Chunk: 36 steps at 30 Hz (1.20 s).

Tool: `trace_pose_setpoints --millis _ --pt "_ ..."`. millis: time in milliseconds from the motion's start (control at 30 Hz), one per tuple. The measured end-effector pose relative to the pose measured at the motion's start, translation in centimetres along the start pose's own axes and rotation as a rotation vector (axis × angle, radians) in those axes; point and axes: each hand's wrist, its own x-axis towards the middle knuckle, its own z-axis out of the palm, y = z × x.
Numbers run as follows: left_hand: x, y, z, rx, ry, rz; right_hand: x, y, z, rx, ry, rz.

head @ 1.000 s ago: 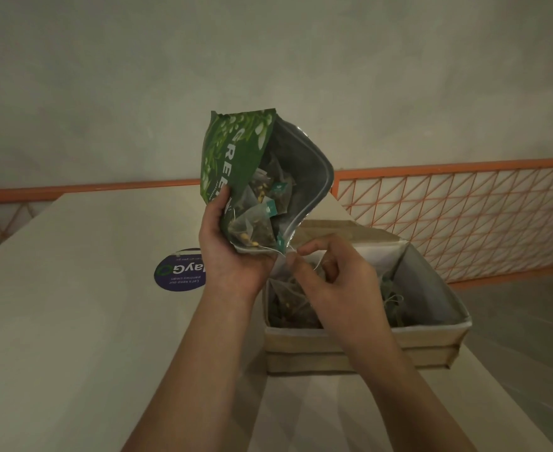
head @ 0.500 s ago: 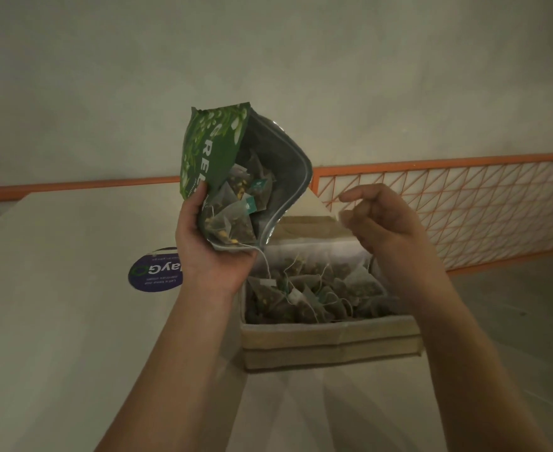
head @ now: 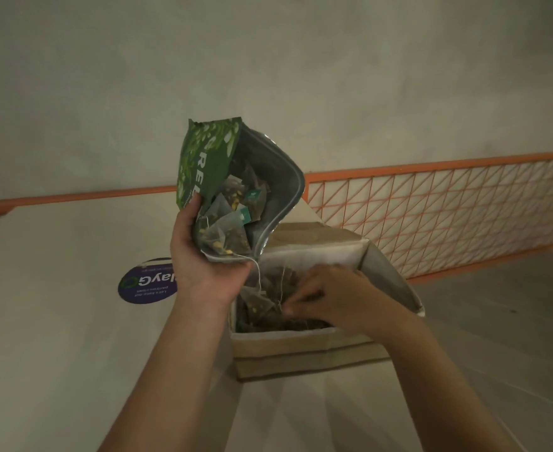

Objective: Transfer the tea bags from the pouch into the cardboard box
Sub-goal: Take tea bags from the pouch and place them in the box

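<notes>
The left hand (head: 203,265) is gripping the green pouch (head: 209,164) by its lower edge, thumb lying against the printed face and fingers curling under the mouth. The pouch is being held up off the table, tilted, with its open mouth facing the camera above the near-left corner of the cardboard box (head: 301,350). Several pyramid tea bags (head: 232,223) are sitting inside the pouch mouth, and one string is hanging down from it toward the box.

The right hand (head: 340,295) is reaching down into the box, fingertips pinching together at the heap of tea bags already lying there (head: 258,305). Whether the fingers are actually holding a bag or a string cannot be told, as the area is dark and blurred.

The box is standing on the pale table (head: 56,353), its flaps folded outward. A round purple sticker (head: 144,285) is lying on the table just left of the left wrist. An orange mesh railing (head: 448,210) is running behind the box
</notes>
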Motion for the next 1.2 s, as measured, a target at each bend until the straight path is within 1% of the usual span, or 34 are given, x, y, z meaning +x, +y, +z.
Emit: trace_pose_setpoints --millis 67,100,133,167,233,267,300,367,500,533,600,700,767,867,900,967,1133,1200 --pt "0.0 0.1 0.0 -0.007 0.009 -0.004 0.0 -0.1 -0.2 -0.129 0.031 0.116" --pt "0.0 0.1 0.0 -0.005 0.018 -0.002 0.1 -0.4 -0.3 -0.179 0.109 0.162" --pt "0.0 0.2 0.0 0.0 0.028 0.007 0.1 -0.9 -0.4 -0.177 0.222 0.168" --pt "0.1 0.3 0.0 0.005 0.036 0.019 0.1 -1.6 -0.7 -0.099 0.36 0.139" --pt "0.1 0.3 0.0 0.009 0.031 0.032 0.1 -3.4 -0.8 0.149 0.648 -0.029" --pt "0.1 0.3 0.0 0.019 0.027 0.034 0.2 -4.4 -0.7 0.241 0.744 -0.111" --pt "0.1 0.3 0.0 0.034 0.022 0.036 0.3 -5.2 -0.5 0.268 0.796 -0.173" --pt "-0.1 0.3 0.0 0.069 0.016 0.037 0.9 -6.5 0.0 0.173 0.811 -0.243" --pt "-0.5 0.1 0.1 0.077 0.001 -0.001 2.2 -7.5 0.9 -0.196 0.783 -0.229" --pt "-0.5 0.1 0.2 0.067 -0.004 -0.006 2.4 -7.5 1.0 -0.227 0.802 -0.234" --pt "-0.6 0.1 0.4 0.056 0.005 -0.012 2.3 -7.1 0.8 -0.125 0.855 -0.255" --pt "-0.4 0.2 0.4 0.066 0.015 0.003 1.5 -6.4 -0.1 0.299 0.891 -0.264" --pt "-0.2 0.3 0.4 0.028 0.005 0.001 0.5 -5.9 -1.0 0.568 0.888 -0.218" --pt "0.0 0.4 0.1 -0.021 -0.024 -0.03 -0.8 -4.5 -1.8 0.795 0.91 -0.158" --pt "0.1 0.5 -0.2 -0.023 -0.029 -0.028 -1.1 -4.0 -1.8 0.815 0.908 -0.133" --pt "0.3 0.5 -0.5 -0.023 -0.046 -0.02 -1.4 -2.9 -1.4 0.774 0.872 -0.071" --pt "0.4 0.3 -0.8 -0.023 -0.051 -0.021 -1.0 -1.0 0.5 0.469 0.678 0.076" --pt "0.5 0.2 -0.7 -0.026 -0.054 -0.027 -0.7 -1.6 0.9 0.405 0.744 0.039"
